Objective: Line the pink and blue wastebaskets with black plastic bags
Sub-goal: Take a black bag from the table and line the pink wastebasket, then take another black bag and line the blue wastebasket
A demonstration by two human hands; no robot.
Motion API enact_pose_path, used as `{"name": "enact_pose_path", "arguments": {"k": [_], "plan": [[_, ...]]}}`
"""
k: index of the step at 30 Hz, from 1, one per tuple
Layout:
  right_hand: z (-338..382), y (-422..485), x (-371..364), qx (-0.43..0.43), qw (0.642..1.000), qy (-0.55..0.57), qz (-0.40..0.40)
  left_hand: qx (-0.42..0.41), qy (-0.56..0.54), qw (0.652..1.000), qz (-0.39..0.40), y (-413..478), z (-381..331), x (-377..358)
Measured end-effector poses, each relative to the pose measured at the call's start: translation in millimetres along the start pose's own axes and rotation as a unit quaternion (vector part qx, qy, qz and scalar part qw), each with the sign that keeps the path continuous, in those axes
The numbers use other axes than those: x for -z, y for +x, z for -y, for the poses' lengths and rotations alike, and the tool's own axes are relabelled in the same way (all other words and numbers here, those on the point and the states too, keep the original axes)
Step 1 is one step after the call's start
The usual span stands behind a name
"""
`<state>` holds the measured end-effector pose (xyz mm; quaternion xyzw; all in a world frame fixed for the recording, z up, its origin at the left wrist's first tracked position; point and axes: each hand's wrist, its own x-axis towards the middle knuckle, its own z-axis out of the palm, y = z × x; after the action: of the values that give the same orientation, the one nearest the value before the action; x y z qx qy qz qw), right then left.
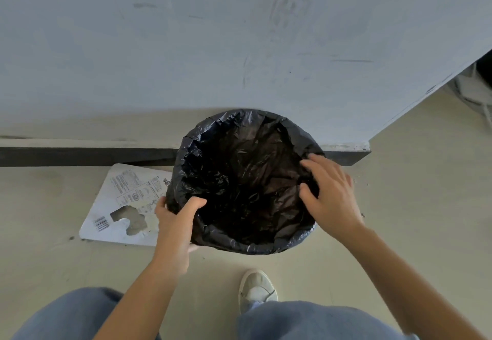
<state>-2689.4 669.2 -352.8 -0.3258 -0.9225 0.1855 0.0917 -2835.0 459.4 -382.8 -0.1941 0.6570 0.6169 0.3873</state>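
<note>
Left hand (177, 218) is clamped on the near-left rim of the wastebasket (310, 237), thumb hooked inside over the black plastic bag (239, 180), fingers wrapped down the outside, pinching bag and rim together. Forearm comes up from the near left, wrist bent slightly inward. Right hand (328, 193) lies flat and spread over the right side of the rim, palm down, fingers splayed wide and pointing left into the opening; fingertips press the bag's film against the inner wall, gripping nothing. That arm reaches in from the near right.

The bag fills the basket: its mouth is folded out over the rim all the way round, crinkled and glossy, and the inside sags down in dark folds. Nothing else shows inside it. The bag covers the basket so fully that its colour cannot be told.

The basket stands on the pale floor (412, 193), right up against the grey wall (186, 46) and its dark baseboard (80, 156). Just left of it, partly under its edge, lies a torn white printed card (125, 201) with a barcode. Near side: blue jeans (306, 321) and one pale shoe (257, 286), just short of the basket.
</note>
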Motion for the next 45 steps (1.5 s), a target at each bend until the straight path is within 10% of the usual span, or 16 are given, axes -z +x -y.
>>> {"name": "enact_pose_path", "arguments": {"k": [3,6,17,21,29,37,45], "plan": [[-4,-11,-8,-0.212,0.954,0.208,0.036,-0.025,-0.022,0.998,0.046,-7,7,-4],[-11,-6,-20,-0.332,0.820,0.454,0.102,0.006,-0.055,0.993,0.105,-3,10,-7],[-42,3,-32,-0.297,0.700,0.616,0.206,-0.026,-0.105,0.963,0.246,29,21,12],[-43,6,-34,-0.316,0.727,0.577,0.196,0.003,-0.051,0.971,0.232,29,18,17],[-16,1,-21,-0.361,0.842,0.400,0.030,-0.081,0.136,0.986,-0.042,6,-18,-3],[56,-49,82,-0.407,0.870,0.268,0.075,-0.127,0.513,0.849,-0.003,-96,-69,-5],[155,-153,266,-0.354,0.909,0.113,0.189,-0.240,0.652,0.713,0.101,-291,-161,14]]}}
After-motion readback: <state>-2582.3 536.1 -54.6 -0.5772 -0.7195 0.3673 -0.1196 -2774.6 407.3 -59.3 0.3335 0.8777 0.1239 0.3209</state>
